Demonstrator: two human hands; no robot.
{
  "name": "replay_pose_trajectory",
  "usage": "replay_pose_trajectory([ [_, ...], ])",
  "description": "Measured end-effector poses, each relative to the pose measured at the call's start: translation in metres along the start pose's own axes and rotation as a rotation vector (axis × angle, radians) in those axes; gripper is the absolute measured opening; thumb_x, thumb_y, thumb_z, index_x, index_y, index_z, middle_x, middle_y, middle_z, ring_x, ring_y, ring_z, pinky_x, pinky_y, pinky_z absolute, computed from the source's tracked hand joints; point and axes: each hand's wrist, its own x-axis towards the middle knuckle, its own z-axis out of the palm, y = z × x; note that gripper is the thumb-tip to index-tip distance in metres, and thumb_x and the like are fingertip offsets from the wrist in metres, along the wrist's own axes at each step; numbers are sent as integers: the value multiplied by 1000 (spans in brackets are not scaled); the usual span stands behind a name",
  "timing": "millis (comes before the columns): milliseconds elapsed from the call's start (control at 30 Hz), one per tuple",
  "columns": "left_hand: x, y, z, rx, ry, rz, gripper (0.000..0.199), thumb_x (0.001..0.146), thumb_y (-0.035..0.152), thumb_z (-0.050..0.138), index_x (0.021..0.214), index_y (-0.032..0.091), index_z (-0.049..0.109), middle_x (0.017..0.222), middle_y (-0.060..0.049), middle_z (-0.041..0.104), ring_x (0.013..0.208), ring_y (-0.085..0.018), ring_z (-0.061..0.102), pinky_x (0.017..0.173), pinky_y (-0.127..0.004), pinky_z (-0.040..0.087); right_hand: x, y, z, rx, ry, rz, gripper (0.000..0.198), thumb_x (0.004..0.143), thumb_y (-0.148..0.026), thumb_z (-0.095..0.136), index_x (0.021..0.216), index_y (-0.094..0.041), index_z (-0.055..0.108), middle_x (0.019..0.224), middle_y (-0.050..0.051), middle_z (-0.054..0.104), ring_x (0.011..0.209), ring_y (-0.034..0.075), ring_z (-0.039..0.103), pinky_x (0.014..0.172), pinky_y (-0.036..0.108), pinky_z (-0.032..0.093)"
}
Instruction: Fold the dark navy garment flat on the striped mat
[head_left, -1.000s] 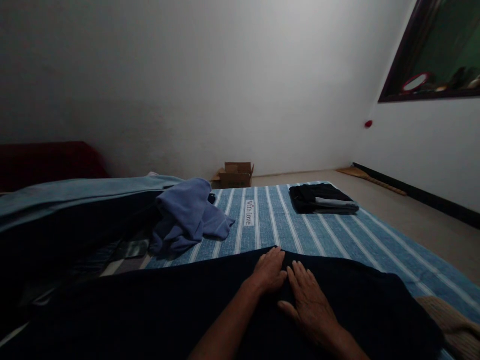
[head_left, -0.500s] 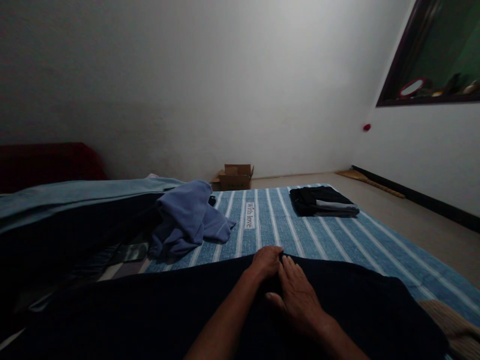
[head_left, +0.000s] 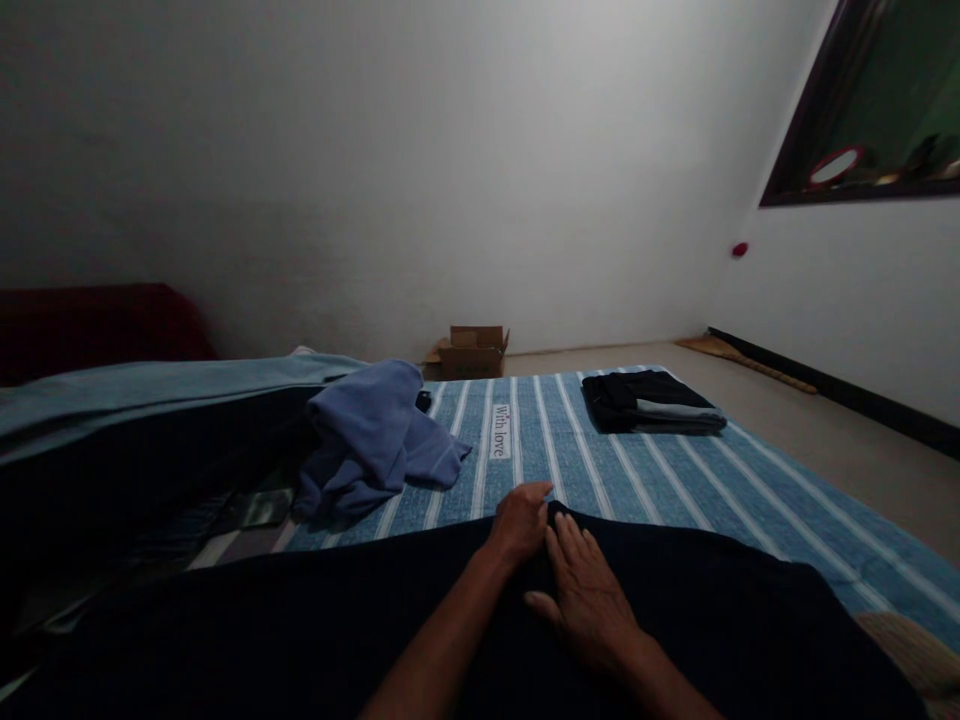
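A dark navy garment (head_left: 337,620) lies spread across the bed in front of me; its exact kind is hard to make out in the dim light. At its far edge, my left hand (head_left: 520,525) is closed with curled fingers, pinching the cloth. Just to the right, my right hand (head_left: 589,590) rests flat on the same garment, fingers stretched forward and thumb out to the side. The two hands are very close together at the fingertips.
A blue striped bedsheet (head_left: 525,480) covers the bed. On it are a crumpled blue-purple garment (head_left: 375,430), a folded dark stack of clothes (head_left: 649,400) and light blue clothing (head_left: 187,375) at left. A cardboard box (head_left: 472,352) stands beyond, by the wall.
My left hand has shifted slightly left along the garment's far edge. My right hand has moved slightly left too, still flat on the cloth. The view has turned a little.
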Motion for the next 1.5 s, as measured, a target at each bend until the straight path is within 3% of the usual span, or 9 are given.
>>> replay_pose_trajectory([
  [200, -8, -14, -12, 122, -22, -99, 31, 81, 15, 50, 110, 16, 61, 109, -10, 63, 105, -21, 56, 90, -30, 41, -1, 0, 0, 12, 4, 8, 81, 87, -64, 29, 143, -7, 20, 149, 17, 5, 137, 27, 1, 111, 46, 8],
  [367, -7, -21, -18, 170, -74, -102, 20, 81, 29, 56, 96, 19, 64, 97, -8, 64, 96, -22, 58, 82, -30, 43, -1, 0, 0, 18, -3, 23, 80, 87, -64, 29, 143, -7, 20, 149, 17, 4, 137, 27, 0, 111, 46, 7],
  [500, -5, -24, -15, 174, -66, -89, 14, 81, 31, 55, 83, 20, 63, 90, -6, 62, 92, -21, 57, 77, -29, 43, 0, 0, 1, 21, 4, 20, 81, 87, -65, 29, 143, -7, 21, 149, 17, 5, 137, 27, 1, 111, 45, 8],
  [733, -5, -34, -13, 93, -10, -55, 8, 82, 26, 54, 82, 20, 59, 89, -3, 60, 90, -17, 55, 77, -26, 41, 0, 2, 3, 29, 17, 12, 81, 87, -65, 29, 143, -8, 21, 149, 16, 4, 137, 27, 0, 111, 46, 8],
  [1067, -10, -47, -20, 28, -53, -15, 8, 71, 20, 63, 77, 19, 57, 88, -1, 59, 94, -18, 54, 80, -27, 41, 0, 2, 4, 25, 17, 11, 80, 87, -64, 31, 143, -8, 22, 149, 17, 5, 137, 28, 2, 111, 47, 9],
  [1333, -6, -46, -20, 63, -62, -47, 9, 74, 15, 55, 68, 19, 49, 83, -1, 57, 85, -16, 54, 76, -25, 42, 0, 1, 2, 29, 16, 21, 79, 87, -64, 31, 143, -8, 22, 149, 16, 4, 137, 27, 1, 111, 46, 9],
  [1500, -12, -37, -19, 137, -9, -66, 7, 76, 14, 55, 78, 20, 51, 88, -3, 57, 90, -19, 52, 77, -28, 42, 0, 1, 2, 28, 9, 23, 80, 87, -64, 30, 143, -8, 21, 149, 17, 4, 137, 27, 1, 111, 46, 9],
])
